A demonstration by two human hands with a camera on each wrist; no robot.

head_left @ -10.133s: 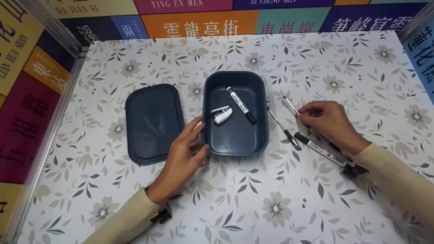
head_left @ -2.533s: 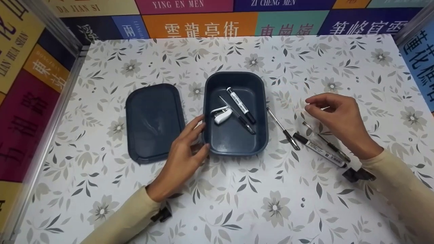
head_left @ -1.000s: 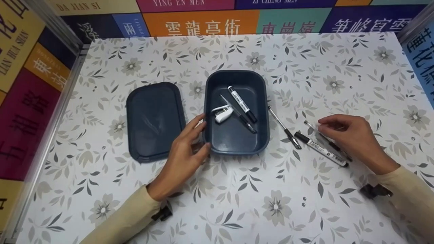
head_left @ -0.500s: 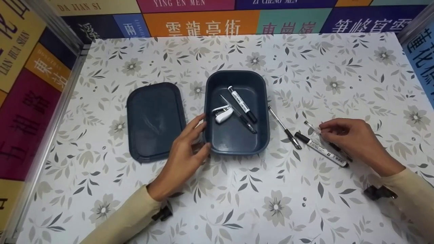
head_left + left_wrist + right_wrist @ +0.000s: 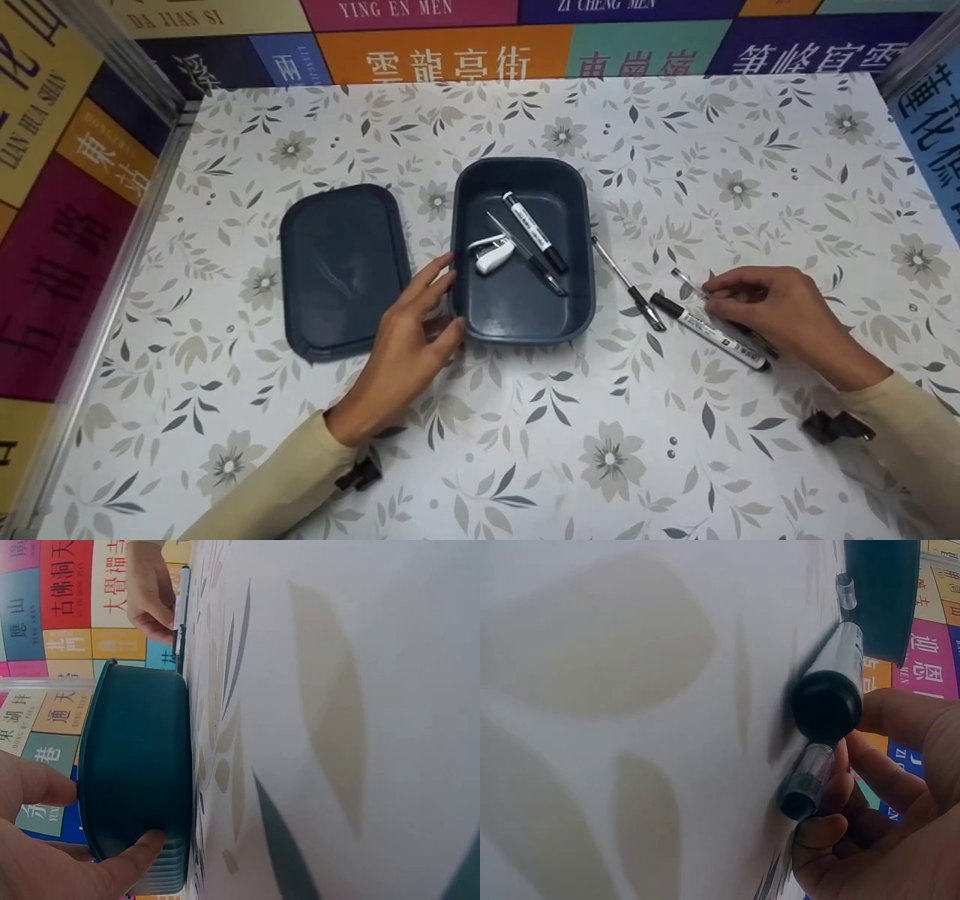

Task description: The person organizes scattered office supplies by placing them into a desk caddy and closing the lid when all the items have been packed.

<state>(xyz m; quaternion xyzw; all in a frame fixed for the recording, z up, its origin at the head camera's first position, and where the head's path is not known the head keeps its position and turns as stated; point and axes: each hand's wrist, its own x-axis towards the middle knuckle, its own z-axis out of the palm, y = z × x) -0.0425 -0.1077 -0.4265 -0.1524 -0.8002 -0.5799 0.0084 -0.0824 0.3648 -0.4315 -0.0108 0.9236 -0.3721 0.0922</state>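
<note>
Behind, lettering [image 5: 176, 22] reads "DA JIAN SI"; left hand [image 5: 403, 341] spreads against box [image 5: 517, 315], right hand [image 5: 787, 315] pinches pen [image 5: 685, 281].

1. The first pen [image 5: 536, 265], ten seconds ago on the table [image 5: 525, 450] under the right hand [image 5: 784, 307], now lies in the box [image 5: 517, 315], slanting between the stapler [image 5: 495, 255] and the inner marker [image 5: 534, 231], dark end toward the box's near right corner.
2. The right hand has shifted toward the table's near and right edges since then.
3. Raised above the tabletop 2.5 seconds ago, it has come down, and its fingertips now pinch the second pen [image 5: 686, 282] beside the loose marker [image 5: 709, 330].
</note>
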